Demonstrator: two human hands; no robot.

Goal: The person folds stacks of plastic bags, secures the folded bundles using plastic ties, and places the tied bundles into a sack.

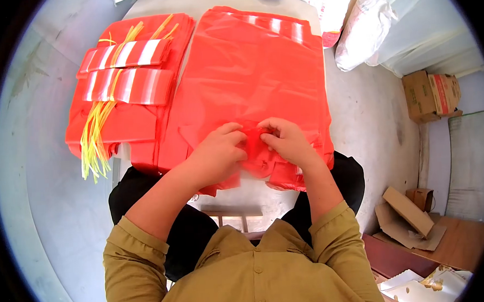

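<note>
A wide stack of red plastic bags [249,69] lies in front of me, its near edge close to my lap. My left hand [219,153] is closed, its fingers bent onto the crumpled near end of the top bag. Just to its right, my right hand [288,142] pinches the same thin red film between thumb and fingers. Between the two hands the film is bunched and partly see-through. To the left is a second red stack [135,120]. On it rest two folded striped red-and-white bundles [127,87] and a bunch of yellow strips [97,133].
Both stacks lie on a pale tabletop [192,3]. A white plastic sack [363,29] stands beyond the right corner. Cardboard boxes [431,96] sit by the right wall, and an opened carton [409,219] lies at lower right on a brown surface [465,244].
</note>
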